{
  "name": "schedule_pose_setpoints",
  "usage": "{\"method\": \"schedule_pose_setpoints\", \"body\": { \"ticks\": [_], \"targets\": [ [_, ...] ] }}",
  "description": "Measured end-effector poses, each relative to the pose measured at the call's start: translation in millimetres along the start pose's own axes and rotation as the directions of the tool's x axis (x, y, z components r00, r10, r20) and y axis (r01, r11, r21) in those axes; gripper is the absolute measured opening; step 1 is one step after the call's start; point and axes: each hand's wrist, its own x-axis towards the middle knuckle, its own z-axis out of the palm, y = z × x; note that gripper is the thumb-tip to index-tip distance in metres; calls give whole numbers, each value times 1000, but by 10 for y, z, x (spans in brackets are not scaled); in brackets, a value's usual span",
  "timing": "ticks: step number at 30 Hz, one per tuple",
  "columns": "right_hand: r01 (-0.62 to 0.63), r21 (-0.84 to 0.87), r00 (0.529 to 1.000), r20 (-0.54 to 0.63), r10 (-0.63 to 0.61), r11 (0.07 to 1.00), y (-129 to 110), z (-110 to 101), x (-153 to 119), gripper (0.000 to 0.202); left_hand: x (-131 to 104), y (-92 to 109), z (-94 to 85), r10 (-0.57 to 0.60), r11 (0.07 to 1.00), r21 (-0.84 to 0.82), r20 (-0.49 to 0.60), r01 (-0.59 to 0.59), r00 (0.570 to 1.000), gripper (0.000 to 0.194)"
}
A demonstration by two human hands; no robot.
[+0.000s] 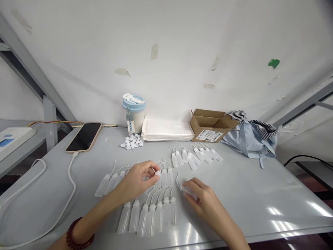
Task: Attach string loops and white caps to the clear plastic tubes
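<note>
My left hand (142, 178) pinches a small white cap (157, 173) between thumb and fingers, above the upper row of bottles. To the right, my right hand (199, 194) is closed around a small translucent bottle (189, 192) with a thin white strap at its neck. Several like bottles (143, 220) lie side by side in a row near the front, straps pointing away. Another row of bottles (105, 184) runs behind them, partly hidden by my left hand. Several bottles (192, 161) lie farther back. A pile of white caps (132, 141) sits before the cup.
A lidded cup (134, 116), a stack of white packets (168, 129), an open cardboard box (210, 130) and a light blue cloth bag (247, 139) line the wall. At left lies a phone (84, 138) with a white cable (74, 184) curving toward the front.
</note>
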Motion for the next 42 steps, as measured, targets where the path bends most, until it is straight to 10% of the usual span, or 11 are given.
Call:
{"method": "schedule_pose_setpoints", "body": {
  "ticks": [8, 18, 31, 36, 42],
  "targets": [
    [136, 354, 986, -137, -92, 925, -288, -255, 143, 14, -35, 48, 20, 52, 981, -192, 146, -23, 988, 21],
    [-14, 887, 979, 106, -173, 462, -367, 12, 719, 26, -3, 61, -103, 97, 943, -313, -57, -110, 994, 15],
    [-25, 766, 992, 98, -79, 642, -340, 191, 578, 28, -16, 20, -88, 178, 983, 53, -11, -177, 984, 16],
    [-113, 860, 977, 187, -102, 497, -344, 229, 591, 28, -17, 12, -67, 313, 945, 110, -37, -307, 949, 19],
    [-104, 858, 984, 161, -70, 503, -351, 217, 602, 32, -14, 69, -6, 92, 989, -113, -39, -96, 995, 15]
  ]
}}
